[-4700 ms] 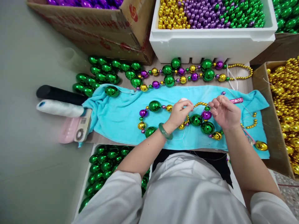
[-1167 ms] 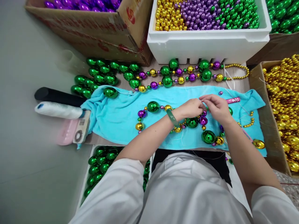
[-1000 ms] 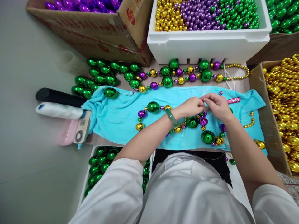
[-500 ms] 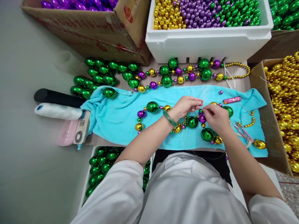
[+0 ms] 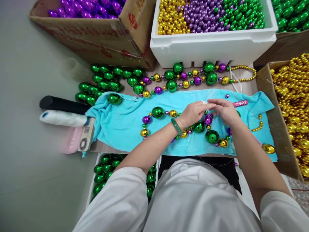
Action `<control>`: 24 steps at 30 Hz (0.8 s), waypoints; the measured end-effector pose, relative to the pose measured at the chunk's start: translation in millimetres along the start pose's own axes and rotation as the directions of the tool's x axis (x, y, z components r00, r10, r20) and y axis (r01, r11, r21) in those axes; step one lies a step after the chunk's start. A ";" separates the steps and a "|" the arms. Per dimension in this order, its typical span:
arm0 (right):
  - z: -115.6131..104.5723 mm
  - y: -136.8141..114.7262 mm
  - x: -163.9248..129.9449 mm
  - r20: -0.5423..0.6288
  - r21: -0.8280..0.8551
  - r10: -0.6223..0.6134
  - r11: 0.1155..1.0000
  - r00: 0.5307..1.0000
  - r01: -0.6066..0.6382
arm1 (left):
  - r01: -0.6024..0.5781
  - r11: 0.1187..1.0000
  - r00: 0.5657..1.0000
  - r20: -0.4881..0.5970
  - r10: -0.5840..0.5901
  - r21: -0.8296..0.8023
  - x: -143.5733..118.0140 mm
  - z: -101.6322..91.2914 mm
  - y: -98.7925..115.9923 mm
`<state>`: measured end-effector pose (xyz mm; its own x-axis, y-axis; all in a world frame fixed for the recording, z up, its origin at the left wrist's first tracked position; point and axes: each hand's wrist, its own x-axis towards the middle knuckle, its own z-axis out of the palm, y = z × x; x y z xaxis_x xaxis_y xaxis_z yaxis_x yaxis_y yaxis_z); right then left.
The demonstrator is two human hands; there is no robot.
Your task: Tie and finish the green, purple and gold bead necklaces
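A bead necklace (image 5: 158, 112) of large green, purple and gold balls lies in a loop on a turquoise towel (image 5: 120, 119). My left hand (image 5: 193, 112), with a green bangle on the wrist, and my right hand (image 5: 225, 111) meet fingertip to fingertip above the loop's right part. Both pinch the thin white thread of the necklace near a purple bead (image 5: 207, 119). A large green ball (image 5: 212, 136) lies just below my right hand.
A finished necklace (image 5: 183, 77) lies behind the towel. A white foam box (image 5: 212, 45) holds small gold, purple and green beads. Cardboard boxes hold purple beads (image 5: 84, 6) and gold beads (image 5: 293, 96). Thread spool (image 5: 64, 118), black roll (image 5: 62, 103) and loose green balls (image 5: 101, 80) sit left.
My hands stayed together over the loop's right part, working the thread; the right hand dipped toward the purple bead and came back up to the left fingertips. The view shifted slightly.
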<state>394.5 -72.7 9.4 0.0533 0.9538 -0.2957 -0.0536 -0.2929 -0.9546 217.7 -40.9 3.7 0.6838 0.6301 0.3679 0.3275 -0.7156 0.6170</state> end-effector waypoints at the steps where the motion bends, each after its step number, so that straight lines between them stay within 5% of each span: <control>1: 1.0 -1.4 2.2 0.065 0.074 0.044 0.996 0.997 -0.049 | -0.021 0.999 0.999 -0.025 0.022 0.037 -2.2 1.6 -2.2; 7: 5.6 -5.8 7.4 0.276 0.210 0.170 0.950 0.946 -0.231 | 0.030 0.996 0.975 -0.221 -0.011 0.080 -7.2 7.2 -6.9; 15: 11.2 1.0 9.7 0.188 0.354 0.174 0.906 0.967 -0.232 | 0.097 0.995 0.937 -0.335 -0.098 -0.020 -7.6 13.2 -6.9; 24: 12.9 -0.7 10.0 0.173 0.396 0.181 0.887 0.968 -0.236 | 0.149 0.988 0.936 -0.318 -0.152 -0.035 -7.4 14.6 -2.9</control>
<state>382.2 -62.1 7.5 -0.1303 0.8821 -0.4527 -0.4551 -0.4588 -0.7631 221.3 -47.9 -11.0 0.3824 0.7943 0.4720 0.4025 -0.6030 0.6888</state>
